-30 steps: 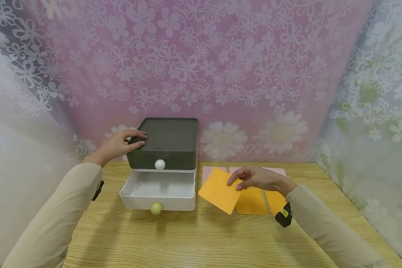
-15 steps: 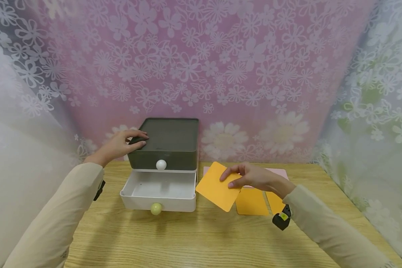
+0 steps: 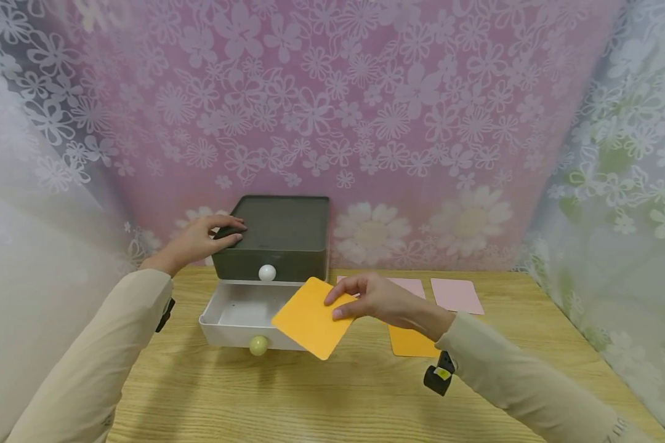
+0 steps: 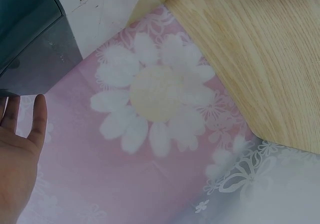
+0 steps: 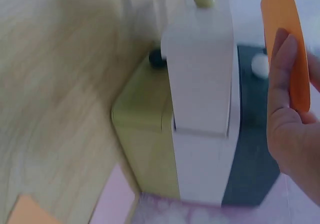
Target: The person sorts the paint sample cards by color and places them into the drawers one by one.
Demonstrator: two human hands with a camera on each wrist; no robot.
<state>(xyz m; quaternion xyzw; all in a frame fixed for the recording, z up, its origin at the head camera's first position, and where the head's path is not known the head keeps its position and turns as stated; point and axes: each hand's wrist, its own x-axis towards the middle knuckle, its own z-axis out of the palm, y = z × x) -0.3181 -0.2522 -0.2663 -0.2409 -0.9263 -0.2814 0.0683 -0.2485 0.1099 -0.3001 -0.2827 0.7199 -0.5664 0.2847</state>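
Note:
My left hand (image 3: 191, 243) rests on the left edge of a small drawer cabinet's dark top (image 3: 285, 221); in the left wrist view its fingers (image 4: 38, 121) lie against the dark side. Below the dark section, a white drawer (image 3: 218, 335) with a yellow-green knob (image 3: 258, 345) is pulled out. Its visible inside holds nothing but a few specks. My right hand (image 3: 385, 301) pinches a square orange card (image 3: 310, 323) by its right corner, thumb on one face. The card is tilted and overlaps the drawer's right half in the head view, hiding that part.
On the wooden table (image 3: 288, 400), pink cards (image 3: 457, 296) lie at the back right. Another orange card (image 3: 412, 342) lies in front of them, partly behind my right forearm. The cabinet's olive bottom section (image 5: 147, 154) shows in the right wrist view. A flowered curtain (image 3: 366, 123) hangs behind.
My right hand has carried the orange card leftward from beside the cabinet to the front of the pulled-out drawer. The left hand and the drawer have stayed in place.

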